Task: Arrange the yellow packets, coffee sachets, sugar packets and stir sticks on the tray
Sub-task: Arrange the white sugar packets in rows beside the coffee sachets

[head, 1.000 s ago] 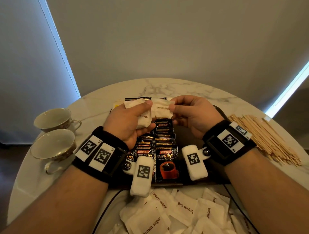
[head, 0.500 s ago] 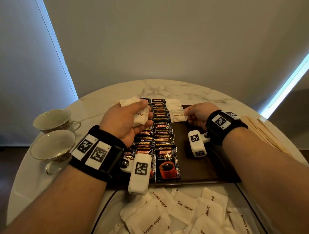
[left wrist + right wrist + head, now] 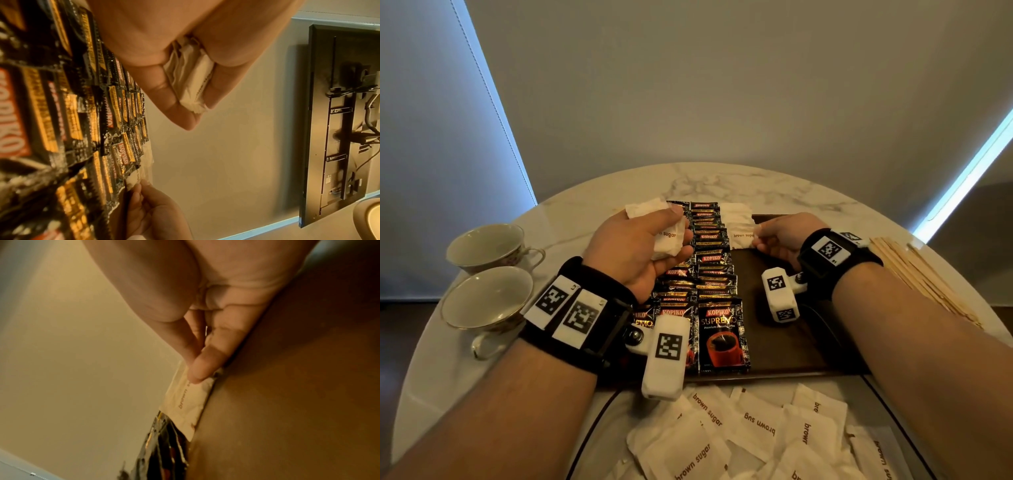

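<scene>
Fingertips (image 3: pixel 197 369) of right hand (image 3: pixel 780 236) pinch the near edge of a brown sugar packet (image 3: pixel 741 236), pressing it onto the tray (image 3: pixel 784 342) at about 12 o'clock of the tray's bare part, touching the right side of the coffee sachets (image 3: pixel 714 274). It overlaps more white packets running toward the far edge, so a sugar column is being started there. Thumb and forefinger are narrow, closed on the packet edge; the other fingers are hidden.

Left hand (image 3: pixel 633 253) hovers over the sachet rows at 10 o'clock of the tray, fingers curled round a small stack of sugar packets (image 3: pixel 667 236), thumb on top. Left wrist view shows several folded edges between the fingers.

Step in hand: laying sugar packets in a line beside the sachets. Coffee sachets sit in two overlapped rows on the tray's left half. Yellow packets can't be made out.

Loose sugar packets (image 3: pixel 756 431) lie in a heap at 6 o'clock, off the tray. Stir sticks (image 3: pixel 921 270) lie at 3 o'clock on the table (image 3: pixel 756 185), off the tray. Two cups (image 3: pixel 486 270) sit at 9 o'clock.

Next move likely: release, take one packet from the left stack, lay it just nearer, overlapping. It needs a light pinch so that only one peels off.
</scene>
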`<state>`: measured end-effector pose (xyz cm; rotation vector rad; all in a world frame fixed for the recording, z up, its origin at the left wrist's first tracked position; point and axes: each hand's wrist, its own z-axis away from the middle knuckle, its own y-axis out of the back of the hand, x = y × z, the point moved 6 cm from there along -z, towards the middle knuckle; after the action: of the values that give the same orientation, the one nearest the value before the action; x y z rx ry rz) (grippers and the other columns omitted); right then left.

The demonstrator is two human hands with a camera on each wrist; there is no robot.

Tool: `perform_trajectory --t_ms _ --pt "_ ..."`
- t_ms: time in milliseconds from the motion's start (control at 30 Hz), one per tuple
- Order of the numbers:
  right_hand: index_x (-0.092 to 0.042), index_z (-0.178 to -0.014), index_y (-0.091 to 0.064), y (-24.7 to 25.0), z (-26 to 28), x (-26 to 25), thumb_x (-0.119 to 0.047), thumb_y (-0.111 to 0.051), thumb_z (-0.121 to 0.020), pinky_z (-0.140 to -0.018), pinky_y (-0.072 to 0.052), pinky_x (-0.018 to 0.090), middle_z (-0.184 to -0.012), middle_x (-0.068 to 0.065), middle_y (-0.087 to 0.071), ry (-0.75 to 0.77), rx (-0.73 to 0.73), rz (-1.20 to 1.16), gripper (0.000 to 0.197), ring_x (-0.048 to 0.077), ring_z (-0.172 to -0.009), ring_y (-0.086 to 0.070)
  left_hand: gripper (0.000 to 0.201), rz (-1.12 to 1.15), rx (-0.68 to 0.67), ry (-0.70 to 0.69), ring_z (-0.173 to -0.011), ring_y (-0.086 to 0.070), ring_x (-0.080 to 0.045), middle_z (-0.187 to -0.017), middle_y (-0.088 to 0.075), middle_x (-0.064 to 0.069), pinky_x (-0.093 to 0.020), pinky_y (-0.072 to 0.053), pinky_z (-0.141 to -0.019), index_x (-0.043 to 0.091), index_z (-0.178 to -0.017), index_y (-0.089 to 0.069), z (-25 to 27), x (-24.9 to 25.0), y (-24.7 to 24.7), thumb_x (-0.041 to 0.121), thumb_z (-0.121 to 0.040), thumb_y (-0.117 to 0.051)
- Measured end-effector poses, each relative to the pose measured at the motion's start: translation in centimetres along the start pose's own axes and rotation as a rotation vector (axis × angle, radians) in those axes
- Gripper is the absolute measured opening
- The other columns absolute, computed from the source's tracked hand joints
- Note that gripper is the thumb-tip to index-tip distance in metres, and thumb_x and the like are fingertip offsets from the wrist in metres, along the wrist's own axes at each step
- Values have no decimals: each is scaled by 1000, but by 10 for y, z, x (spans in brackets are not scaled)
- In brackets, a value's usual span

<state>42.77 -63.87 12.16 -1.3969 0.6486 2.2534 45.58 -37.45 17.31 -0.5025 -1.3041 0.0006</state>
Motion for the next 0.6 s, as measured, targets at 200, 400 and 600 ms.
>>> perform_trajectory --t_ms 200,400,600 --pt "3 -101 -66 2 3 -1 1 -62 -96 -64 -59 25 -84 15 -68 -5 -7 -13 6 16 -66 -65 7 -4 -8 6 -63 -72 -15 -73 -74 -4 -30 -62 -57 11 -99 -68 3 -1 -2 12 -94 -72" --pt "-4 -97 -69 1 17 -3 -8 -65 -96 -49 -48 22 -75 6 -68 8 -65 -29 6 12 -56 -58 16 26 16 64 -60 -73 -19 -81 -73 -13 -30 -60 -52 7 -108 -66 2 -2 -1 11 -94 -71" --pt "-1 -113 -70 -21 29 -4 -8 -57 -100 -53 -50 22 -86 8 -72 -60 -218 52 19 13 -59 -60 16 100 -22 104 -74 -73 -30 -95 -67 -24 -36 -63 -59 2 -107 -57 5 -5 -4 -4 -93 -51"
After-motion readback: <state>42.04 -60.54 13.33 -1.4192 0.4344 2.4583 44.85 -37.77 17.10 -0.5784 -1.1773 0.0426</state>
